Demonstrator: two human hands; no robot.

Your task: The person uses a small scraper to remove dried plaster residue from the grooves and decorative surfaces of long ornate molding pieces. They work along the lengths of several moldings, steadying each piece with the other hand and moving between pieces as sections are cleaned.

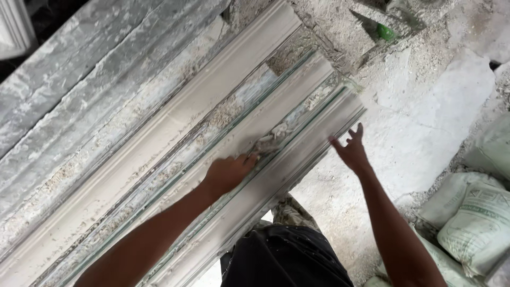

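- My left hand (229,172) presses down on the long plaster cornice mould (175,159), its grip closed around a small wad of fibre (271,139) that I rub into a groove near the mould's far end.
- My right hand (352,150) hovers just past the mould's near edge, above the floor; its grip is open, fingers spread, holding nothing.
- The mould lies on the bench and runs diagonally from lower left to upper right. I count three raised pale ridges along it, with two grooves between them; both grooves are speckled with loose fibre and crumbs of plaster.
- One more wisp of fibre (226,114) sits in the farther groove, a little apart from my left hand.
- Left of the mould, two grey, stained slabs (69,79) lie side by side in the same direction.
- At the top, beyond the mould's end, one small green object (386,32) shows in a gap between rough plaster-crusted blocks; I cannot tell what it is.
- The floor (425,117) on my right is white with dust and rubble.
- At least three pale sacks (481,226) are stacked at the lower right, well apart from my right hand.
- My dark trousers (287,258) show at the bottom edge, flecked with white.
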